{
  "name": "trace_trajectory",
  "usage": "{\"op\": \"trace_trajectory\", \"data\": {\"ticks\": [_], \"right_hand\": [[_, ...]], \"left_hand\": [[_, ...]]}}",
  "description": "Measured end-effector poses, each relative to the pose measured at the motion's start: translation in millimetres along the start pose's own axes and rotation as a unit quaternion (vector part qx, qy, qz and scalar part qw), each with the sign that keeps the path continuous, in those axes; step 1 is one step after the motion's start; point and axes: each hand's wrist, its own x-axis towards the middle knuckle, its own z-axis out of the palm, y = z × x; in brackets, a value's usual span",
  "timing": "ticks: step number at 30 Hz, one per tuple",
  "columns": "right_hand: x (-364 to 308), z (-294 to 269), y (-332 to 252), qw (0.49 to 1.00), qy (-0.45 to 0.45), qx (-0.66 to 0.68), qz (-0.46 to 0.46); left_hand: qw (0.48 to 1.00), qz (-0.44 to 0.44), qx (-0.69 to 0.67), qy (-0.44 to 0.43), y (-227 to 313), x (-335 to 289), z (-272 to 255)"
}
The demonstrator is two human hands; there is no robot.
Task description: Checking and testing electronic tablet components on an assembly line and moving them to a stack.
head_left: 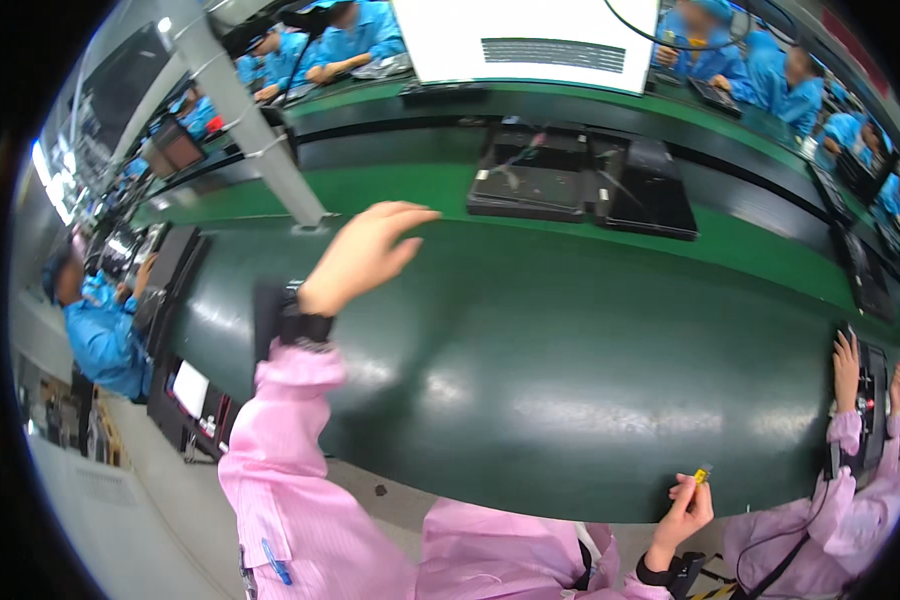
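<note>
My left hand (363, 258) is raised over the left part of the dark green work surface (550, 340). Its fingers stretch to the right with the thumb apart, and nothing is in them. A black band circles that wrist. Low on the right, near the surface's front edge, my right hand (682, 517) pinches a small yellow piece with a dark end (703, 474) between thumb and fingertips. The piece is too small to make out its kind. Both of my sleeves are pink.
Black flat trays with thin wires (530, 172) and a black panel (650, 190) lie on the far green strip. A grey post (240, 110) rises at back left. A co-worker's hands (846, 370) rest on a black unit at far right. Another person in blue (105, 335) works at left.
</note>
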Motion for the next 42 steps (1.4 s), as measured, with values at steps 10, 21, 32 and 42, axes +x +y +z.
{"op": "trace_trajectory", "data": {"ticks": [10,21,32,42], "right_hand": [[-6,2,1,0.997,-0.051,0.053,0.008],[-8,6,2,0.999,-0.012,0.028,0.023],[-10,5,7,0.999,-0.010,-0.023,0.026],[-12,13,-8,0.999,0.026,-0.037,0.022]], "left_hand": [[0.959,-0.242,-0.092,0.116,-111,-206,-12],[0.934,-0.220,-0.100,0.262,-56,-154,37],[0.950,-0.199,-0.064,0.231,-74,-155,32],[0.954,-0.184,-0.001,0.236,-79,-161,31]]}}
